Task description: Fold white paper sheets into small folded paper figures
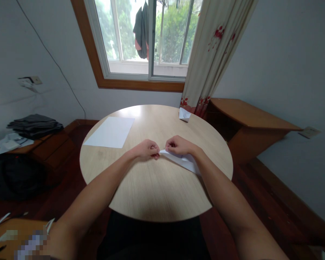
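Observation:
Over the middle of the round table, a piece of folded white paper (188, 163) runs from my fingertips down to the right, partly hidden under my right wrist. My left hand (147, 149) pinches its narrow left tip between thumb and fingers. Just beside it, my right hand (179, 145) is closed on the paper's upper edge, fingers curled. The far end of the paper passes behind my right forearm.
The round wooden table (151, 191) bears a flat white sheet (112, 131) at its left and a small folded paper piece (184, 114) at the back right. A wooden desk (254, 113) stands to the right, dark folded clothes (35, 125) to the left, near a black bag (16, 177).

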A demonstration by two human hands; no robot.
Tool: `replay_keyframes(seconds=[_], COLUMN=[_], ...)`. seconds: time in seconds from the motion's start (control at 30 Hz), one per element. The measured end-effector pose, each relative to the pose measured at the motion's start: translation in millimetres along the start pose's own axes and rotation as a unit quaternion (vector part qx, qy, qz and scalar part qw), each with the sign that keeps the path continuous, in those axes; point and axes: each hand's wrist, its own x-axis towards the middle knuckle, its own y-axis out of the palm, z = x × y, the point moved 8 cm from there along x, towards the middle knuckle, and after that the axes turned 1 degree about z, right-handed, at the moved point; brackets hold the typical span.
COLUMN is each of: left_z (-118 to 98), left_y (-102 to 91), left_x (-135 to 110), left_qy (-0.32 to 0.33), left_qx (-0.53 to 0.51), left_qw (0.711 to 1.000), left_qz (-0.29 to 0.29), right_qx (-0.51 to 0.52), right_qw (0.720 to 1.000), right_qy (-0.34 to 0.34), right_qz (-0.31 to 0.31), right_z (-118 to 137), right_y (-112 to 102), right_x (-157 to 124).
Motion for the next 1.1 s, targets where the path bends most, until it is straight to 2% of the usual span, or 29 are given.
replay_keyframes(seconds=[0.3, 0.53, 0.77, 0.93, 1.03, 1.1], left_z=[-14.1, -4.9, -2.6, -2.8, -4.9, -5.8], left_y=[2.0, 4.6, 0.9, 7.1, 13.0, 12.5], left_x=[-2.1, 1.9, 1.1, -0.2, -1.9, -2.0], left_qy=[0.011, -0.004, 0.000, -0.009, -0.027, -0.035], left_qx=[0.046, -0.033, -0.023, -0.044, -0.061, -0.068], left_qw=[0.999, 0.999, 1.000, 0.999, 0.997, 0.997], left_qz=[-0.013, -0.015, -0.010, 0.025, 0.042, 0.033], right_qx=[-0.012, -0.007, 0.014, 0.000, -0.029, -0.064], right_qw=[1.000, 1.000, 0.999, 0.999, 0.999, 0.998], right_qy=[0.005, 0.003, 0.018, 0.015, 0.010, -0.004], right_qz=[0.004, 0.006, 0.029, 0.043, 0.032, -0.011], right_z=[-2.9, 3.4, -5.4, -3.1, -0.1, 3.2], right_y=[5.6, 7.8, 0.1, 2.1, 4.7, -0.7], right_x=[4.3, 4.6, -1.6, -2.6, 0.1, 2.0])
